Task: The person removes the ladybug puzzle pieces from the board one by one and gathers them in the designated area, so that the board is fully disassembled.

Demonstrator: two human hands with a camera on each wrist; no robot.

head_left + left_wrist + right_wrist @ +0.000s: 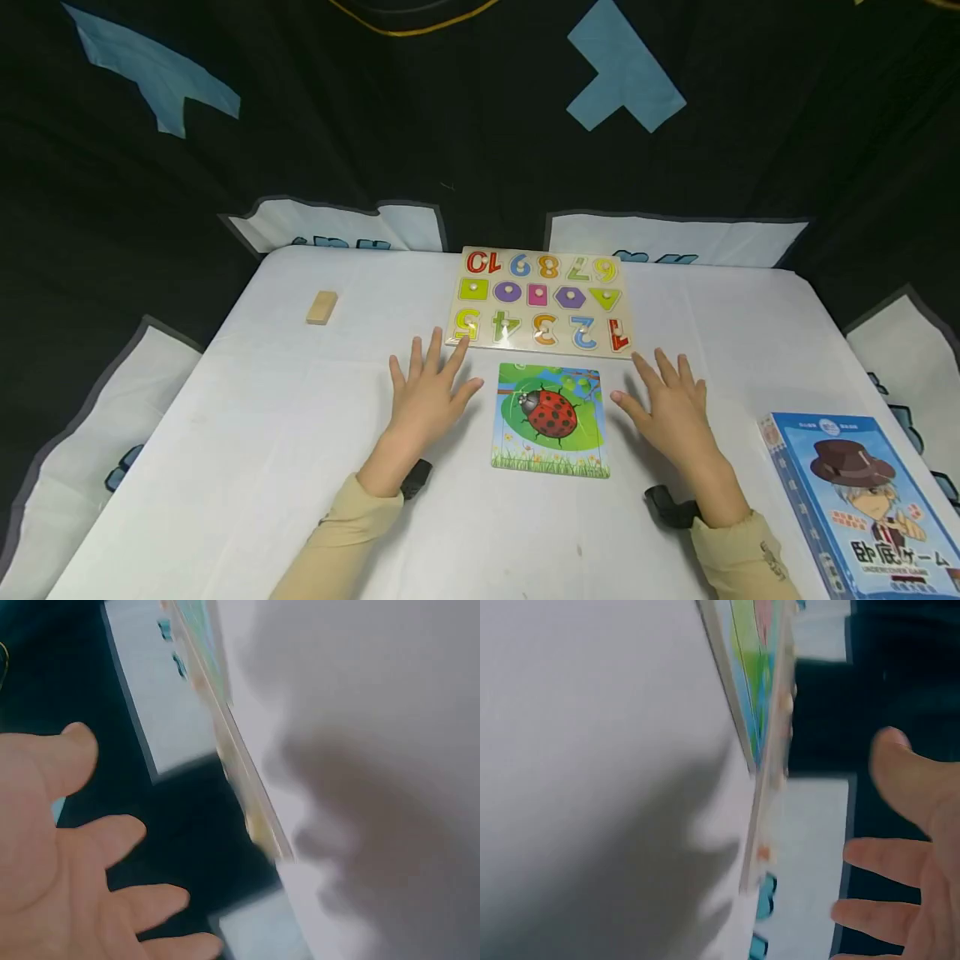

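Observation:
A square ladybug puzzle (550,421) lies flat on the white table between my two hands. Left of it, my left hand (427,393) hovers with fingers spread, its shadow falling on the tabletop in the left wrist view. On the other side, my right hand (670,408) is also spread and holds nothing. Just behind the puzzle lies a wooden number and shape board (536,315), its numerals upside down from here. Fingertips of both hands come near the board's front corners in the head view; whether the left ones touch it I cannot tell.
A small wooden block (322,307) sits at the table's back left. At the front right lies a blue game box (862,500) with a cartoon figure in a hat. Dark cloth (375,125) with pale blue patches hangs behind the white table (247,433).

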